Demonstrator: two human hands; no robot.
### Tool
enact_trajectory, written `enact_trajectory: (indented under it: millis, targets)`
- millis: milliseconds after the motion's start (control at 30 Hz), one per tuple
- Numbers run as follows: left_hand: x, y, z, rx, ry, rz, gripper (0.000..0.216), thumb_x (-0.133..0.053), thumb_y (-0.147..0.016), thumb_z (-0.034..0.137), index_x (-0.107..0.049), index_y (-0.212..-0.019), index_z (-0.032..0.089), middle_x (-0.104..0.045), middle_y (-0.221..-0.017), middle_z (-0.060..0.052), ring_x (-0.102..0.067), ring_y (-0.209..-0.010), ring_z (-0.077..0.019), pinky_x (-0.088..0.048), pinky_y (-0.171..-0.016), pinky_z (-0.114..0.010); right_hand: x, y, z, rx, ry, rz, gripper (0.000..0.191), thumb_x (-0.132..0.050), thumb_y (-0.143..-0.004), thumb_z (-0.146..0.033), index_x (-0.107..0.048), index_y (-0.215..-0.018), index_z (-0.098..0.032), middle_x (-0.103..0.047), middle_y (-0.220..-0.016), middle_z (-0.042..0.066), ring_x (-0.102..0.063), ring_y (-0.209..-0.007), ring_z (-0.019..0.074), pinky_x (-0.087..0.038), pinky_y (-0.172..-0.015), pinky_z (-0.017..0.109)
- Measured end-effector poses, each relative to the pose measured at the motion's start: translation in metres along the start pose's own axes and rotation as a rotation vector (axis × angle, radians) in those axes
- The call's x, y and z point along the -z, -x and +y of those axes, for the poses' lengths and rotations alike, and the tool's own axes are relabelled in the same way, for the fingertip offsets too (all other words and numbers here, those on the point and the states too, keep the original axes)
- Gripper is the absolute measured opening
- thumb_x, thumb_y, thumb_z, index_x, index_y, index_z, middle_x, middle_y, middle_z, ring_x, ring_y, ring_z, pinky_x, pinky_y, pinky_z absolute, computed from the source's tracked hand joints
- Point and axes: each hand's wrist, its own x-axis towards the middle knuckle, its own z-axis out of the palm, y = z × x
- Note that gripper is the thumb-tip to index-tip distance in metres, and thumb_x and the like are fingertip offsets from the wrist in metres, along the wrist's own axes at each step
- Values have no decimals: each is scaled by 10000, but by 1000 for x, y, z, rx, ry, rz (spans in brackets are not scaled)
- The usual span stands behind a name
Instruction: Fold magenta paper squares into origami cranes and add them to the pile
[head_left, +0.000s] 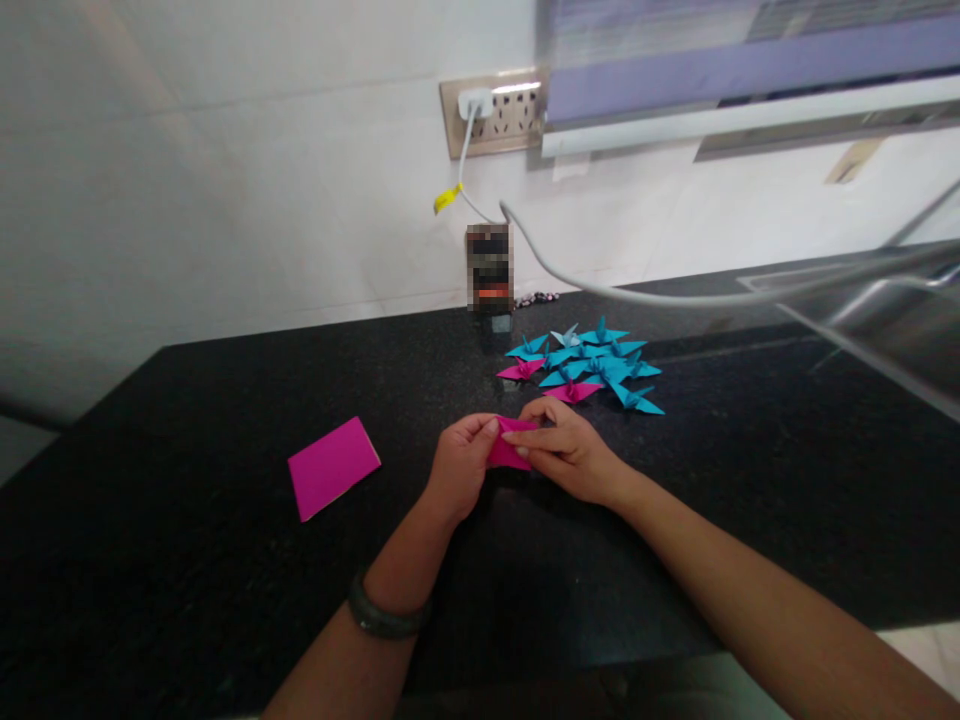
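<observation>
Between my hands, just above the black countertop, is a small folded piece of pink origami paper (510, 456). My left hand (463, 458) pinches its left edge between thumb and fingers. On the right side, my right hand (574, 452) grips the same paper, its fingers lying across the front and partly covering it. Just beyond my hands lies a cluster of folded paper cranes, several of them blue (600, 370), a pale one (568, 337) at the back and two pink ones (523, 370) at the near left. A stack of pink paper (334, 468) rests to the left.
The black countertop (210, 420) runs back to a tiled wall. A power socket (495, 112) holds a white plug, whose cable (660, 298) droops across to the right. An upright blurred object (490, 268) leans by the wall, near a beaded string (536, 299). A metal sink (877, 310) is at right.
</observation>
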Motion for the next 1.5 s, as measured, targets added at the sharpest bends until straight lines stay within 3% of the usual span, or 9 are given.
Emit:
enact_trajectory:
  millis: [500, 1033, 1267, 1500]
  targets:
    - [-2, 0, 0, 38, 41, 11, 182, -612, -685, 293, -629, -767, 131, -628, -648, -16, -556, -557, -108, -453, -561, -241, -2, 1, 4, 0, -2, -94, 248, -520, -795, -164, -652, -981, -263, -488, -955, 55, -496, -901, 162, -447, -775, 316]
    - [-3, 2, 5, 156, 172, 11, 133, -625, -638, 230, -622, -697, 110, -603, -577, -8, -528, -488, -96, -456, -509, -238, 2, 1, 5, -9, -45, -166, 263, -515, -797, -155, -652, -1006, -238, -490, -940, 61, -499, -890, 154, -442, -767, 297]
    - [-5, 3, 6, 139, 160, -14, 209, -672, -630, 299, -606, -676, 106, -609, -571, -8, -539, -484, -94, -448, -499, -225, 2, 2, 5, 13, -58, -178, 261, -516, -794, -140, -651, -998, -230, -498, -940, 61, -495, -891, 155, -437, -761, 300]
    - [-4, 0, -1, 59, 64, 57, 202, -699, -610, 283, -594, -663, 119, -617, -562, 2, -548, -493, -92, -436, -517, -217, 1, 0, 1, -32, -104, -184, 206, -527, -783, -148, -657, -931, -208, -498, -925, 55, -497, -879, 147, -427, -763, 293]
